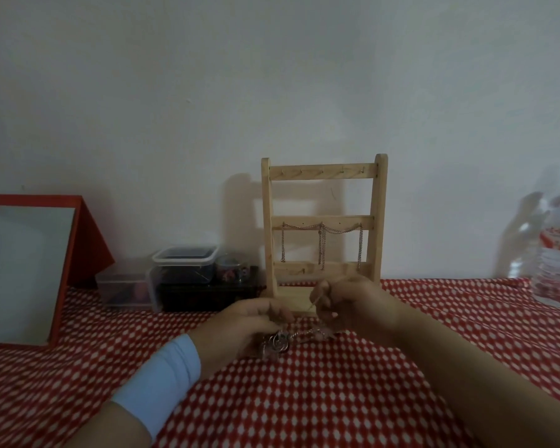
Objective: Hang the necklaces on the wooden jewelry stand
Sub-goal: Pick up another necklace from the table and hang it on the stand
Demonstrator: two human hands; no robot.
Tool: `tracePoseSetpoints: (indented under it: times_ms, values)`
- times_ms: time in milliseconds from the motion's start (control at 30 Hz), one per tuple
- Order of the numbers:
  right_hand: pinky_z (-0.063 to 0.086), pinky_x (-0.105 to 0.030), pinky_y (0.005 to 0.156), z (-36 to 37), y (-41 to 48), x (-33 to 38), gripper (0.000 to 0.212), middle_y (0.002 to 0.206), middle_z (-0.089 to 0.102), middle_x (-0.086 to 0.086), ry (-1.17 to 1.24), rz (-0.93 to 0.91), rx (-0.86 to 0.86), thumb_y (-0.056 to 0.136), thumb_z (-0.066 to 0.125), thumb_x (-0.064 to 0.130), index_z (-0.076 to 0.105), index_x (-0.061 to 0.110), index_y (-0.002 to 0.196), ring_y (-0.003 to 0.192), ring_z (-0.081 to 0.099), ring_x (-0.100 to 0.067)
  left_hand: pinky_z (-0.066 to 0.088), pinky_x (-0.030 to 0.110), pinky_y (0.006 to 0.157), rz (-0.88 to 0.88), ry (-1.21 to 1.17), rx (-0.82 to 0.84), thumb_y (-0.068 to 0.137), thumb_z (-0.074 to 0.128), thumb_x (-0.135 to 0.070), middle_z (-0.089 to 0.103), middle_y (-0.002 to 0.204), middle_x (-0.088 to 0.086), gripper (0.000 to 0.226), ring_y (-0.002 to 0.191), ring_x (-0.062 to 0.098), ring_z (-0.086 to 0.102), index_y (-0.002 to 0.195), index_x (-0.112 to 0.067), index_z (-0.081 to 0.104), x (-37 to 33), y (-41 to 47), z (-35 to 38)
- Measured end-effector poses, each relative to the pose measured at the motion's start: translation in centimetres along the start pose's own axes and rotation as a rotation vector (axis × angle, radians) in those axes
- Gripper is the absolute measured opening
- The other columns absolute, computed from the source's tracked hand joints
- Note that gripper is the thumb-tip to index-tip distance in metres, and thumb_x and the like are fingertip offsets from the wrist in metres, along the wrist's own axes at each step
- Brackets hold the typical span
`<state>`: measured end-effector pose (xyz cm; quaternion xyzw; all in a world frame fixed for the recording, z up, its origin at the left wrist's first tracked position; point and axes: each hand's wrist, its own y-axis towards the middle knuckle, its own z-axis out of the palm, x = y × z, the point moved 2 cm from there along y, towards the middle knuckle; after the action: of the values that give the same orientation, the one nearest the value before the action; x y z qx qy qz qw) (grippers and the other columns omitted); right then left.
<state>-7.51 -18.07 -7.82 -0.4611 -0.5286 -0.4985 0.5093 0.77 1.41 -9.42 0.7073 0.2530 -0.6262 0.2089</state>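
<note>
Though blur smears its links, left hand (240,329) and right hand (356,303) each pinch necklace (279,343)

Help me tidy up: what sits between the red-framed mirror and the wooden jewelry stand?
Head view: clear plastic boxes and a black box, between the mirror and the stand.

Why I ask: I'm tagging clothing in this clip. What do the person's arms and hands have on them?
A light blue sleeve band wraps the left forearm just behind the left hand; the arm is bare beyond it. The right forearm and right hand are bare: no sleeve, watch or glove visible. Rings are too small to tell.
</note>
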Motion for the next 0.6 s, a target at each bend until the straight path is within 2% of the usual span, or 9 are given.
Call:
tracePoseSetpoints:
  times_ms: [67,133,200,267,300,367,500,600]
  values:
    - [0.052,-0.03,0.062,0.6,0.0,-0.2,0.021,0.083,0.063,-0.005,-0.167,0.039,0.037,0.086,0.051,0.002,0.064,0.014,0.074,0.07,0.058,-0.014,0.05,0.032,0.087,-0.067,0.307,0.128,0.082,0.06,-0.008,0.071,0.097,-0.001,0.025,0.096,0.017,0.065,0.085,-0.027,0.077,-0.7,-0.6,-0.7]
    - [0.049,-0.023,0.059,1.2,-0.1,-0.3,0.027,0.079,0.068,0.01,-0.406,0.077,0.019,0.092,0.055,-0.001,0.066,0.021,0.08,0.067,0.06,-0.006,0.051,0.028,0.092,-0.139,0.532,0.203,0.087,0.06,-0.01,0.072,0.097,-0.009,0.026,0.099,0.012,0.065,0.089,-0.031,0.075,-1.4,-1.1,-1.0]
    - [0.053,-0.021,0.068,1.8,0.0,-0.5,0.022,0.085,0.071,0.014,-0.615,0.085,-0.003,0.093,0.064,0.006,0.068,0.026,0.084,0.074,0.064,-0.004,0.051,0.029,0.093,-0.182,0.716,0.217,0.093,0.055,-0.009,0.069,0.1,-0.011,0.029,0.098,0.011,0.063,0.097,-0.034,0.071,-1.8,-1.6,-1.3]
    - [0.054,-0.024,0.087,2.2,0.2,-0.9,0.019,0.096,0.073,0.01,-0.778,0.086,0.007,0.092,0.068,0.012,0.069,0.029,0.086,0.091,0.068,-0.006,0.05,0.04,0.094,-0.177,0.861,0.213,0.094,0.054,-0.014,0.066,0.095,-0.004,0.032,0.088,0.014,0.059,0.102,-0.043,0.064,-2.1,-1.9,-1.9]
    - [0.054,-0.025,0.091,2.5,0.2,-1.0,0.018,0.098,0.073,0.009,-0.825,0.092,0.007,0.092,0.068,0.013,0.069,0.03,0.086,0.095,0.067,-0.006,0.049,0.043,0.093,-0.153,0.922,0.209,0.093,0.053,-0.016,0.063,0.09,-0.001,0.033,0.083,0.014,0.056,0.103,-0.047,0.059,-2.1,-1.9,-2.2]
    - [0.054,-0.027,0.092,2.7,0.3,-1.2,0.014,0.099,0.074,0.005,-0.854,0.098,-0.016,0.092,0.068,0.014,0.07,0.027,0.087,0.095,0.068,-0.008,0.05,0.041,0.087,-0.119,1.009,0.209,0.094,0.051,-0.017,0.06,0.084,-0.001,0.034,0.078,0.013,0.053,0.102,-0.05,0.053,-2.2,-2.2,-2.6]
    - [0.055,-0.018,0.072,3.1,0.3,-1.1,0.012,0.093,0.077,-0.001,-0.746,0.094,-0.099,0.091,0.069,0.009,0.072,0.019,0.087,0.079,0.07,-0.004,0.052,0.025,0.08,-0.146,1.119,0.21,0.097,0.047,-0.013,0.059,0.09,-0.012,0.031,0.074,0.006,0.059,0.105,-0.038,0.063,-2.2,-2.3,-1.9]
    - [0.058,-0.025,0.083,3.2,0.1,-0.7,0.018,0.091,0.079,-0.001,-0.58,0.086,-0.127,0.091,0.066,0.002,0.072,0.016,0.082,0.087,0.073,-0.01,0.051,0.023,0.079,-0.137,1.17,0.152,0.099,0.046,-0.013,0.057,0.097,-0.01,0.033,0.064,0.001,0.053,0.118,-0.034,0.063,-2.1,-1.8,-1.4]
